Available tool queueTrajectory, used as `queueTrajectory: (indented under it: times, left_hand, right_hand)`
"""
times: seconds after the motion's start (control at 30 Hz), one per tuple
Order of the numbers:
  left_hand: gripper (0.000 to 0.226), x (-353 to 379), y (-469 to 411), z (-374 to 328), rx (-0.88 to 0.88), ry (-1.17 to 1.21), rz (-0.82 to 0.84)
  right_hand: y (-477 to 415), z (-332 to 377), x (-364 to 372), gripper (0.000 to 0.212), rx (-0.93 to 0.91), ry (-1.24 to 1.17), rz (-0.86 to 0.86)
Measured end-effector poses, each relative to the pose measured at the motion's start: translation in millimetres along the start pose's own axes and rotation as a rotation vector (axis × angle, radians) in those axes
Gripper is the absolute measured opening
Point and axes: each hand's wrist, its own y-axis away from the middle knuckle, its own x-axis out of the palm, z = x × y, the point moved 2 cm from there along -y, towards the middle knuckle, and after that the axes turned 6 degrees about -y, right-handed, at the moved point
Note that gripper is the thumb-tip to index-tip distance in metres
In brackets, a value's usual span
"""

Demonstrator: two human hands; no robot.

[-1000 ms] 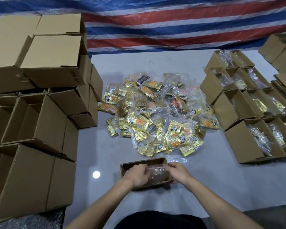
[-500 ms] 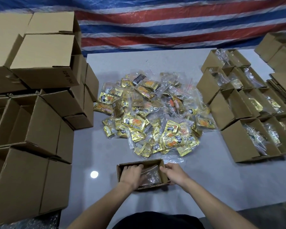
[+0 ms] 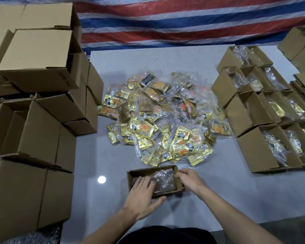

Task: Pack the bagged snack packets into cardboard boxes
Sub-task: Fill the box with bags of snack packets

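Box | my left hand flat inside, fingers straight | right hand pinches end wall, fingertips hidden | bag contents blurred

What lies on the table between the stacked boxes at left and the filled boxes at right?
In the head view, a heap of bagged snack packets lies between the stacked boxes and the filled boxes.

The stacked brown cardboard boxes at the left run off the left edge, and the open filled cartons at the right run off the right edge. Print on the heaped gold foil snack packets is too small to read. In the small open brown box, the contents of the clear plastic bag are a blur. Whether the right hand pinches bag or wall is unclear.
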Motion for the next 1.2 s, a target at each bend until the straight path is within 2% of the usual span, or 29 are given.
queueTrajectory:
  times: [0.1, 0.17, 0.23, 0.33, 0.43, 0.53, 0.6, 0.67, 0.8, 0.9, 0.97, 1.1, 1.2]
  left_hand:
    - [0.055, 4.4, -11.5, -0.7, 0.009, -0.072, 0.152]
    - [0.043, 3.2, -22.9, 1.0, 0.005, -0.119, 0.172]
    - [0.038, -0.8, -34.7, 3.5, 0.036, -0.188, 0.165]
    - [0.037, -6.4, -47.1, 7.1, 0.074, -0.231, 0.150]
    - [0.039, -4.9, -52.3, 11.2, 0.063, -0.115, 0.198]
    - [0.043, -3.5, -52.0, 13.8, 0.015, 0.005, 0.254]
    - [0.041, -3.1, -51.0, 13.5, -0.004, 0.022, 0.275]
    - [0.034, -2.4, -50.1, 12.0, -0.010, 0.028, 0.296]
    - [0.029, -2.0, -49.8, 9.4, -0.006, 0.048, 0.312]
    - [0.029, 1.5, -49.5, 8.7, -0.003, 0.030, 0.334]
    - [0.029, 2.0, -49.4, 8.8, -0.002, 0.022, 0.338]
    - [0.027, -3.1, -49.6, 7.4, 0.008, 0.015, 0.330]
    - [0.027, -5.1, -48.1, 6.0, 0.009, 0.013, 0.330]
  right_hand:
    - [-4.4, 0.7, -10.2, 0.019, 0.019, -0.004, 0.090]
    - [-8.3, 2.2, -21.9, 0.027, 0.076, -0.144, 0.213]
    - [-17.6, 6.7, -38.1, 0.041, 0.092, -0.223, 0.244]
    - [-42.4, 15.6, -63.7, 0.044, 0.034, -0.251, 0.076]
    - [-69.9, 22.5, -83.4, 0.033, 0.023, -0.339, -0.124]
    - [-89.5, 34.8, -98.8, 0.014, -0.041, -0.269, -0.314]
    - [-98.7, 45.1, -103.1, 0.008, -0.103, -0.259, -0.334]
    - [-109.5, 49.2, -103.4, 0.019, -0.114, -0.237, -0.295]
    - [-126.7, 48.6, -102.0, 0.024, -0.005, -0.147, -0.227]
    - [-130.6, 54.0, -102.4, 0.019, 0.038, -0.115, -0.312]
    - [-133.9, 58.0, -102.9, 0.025, -0.012, -0.098, -0.361]
    - [-134.9, 63.3, -108.7, 0.021, -0.055, -0.227, -0.379]
    - [-128.9, 68.6, -111.0, 0.021, -0.060, -0.303, -0.481]
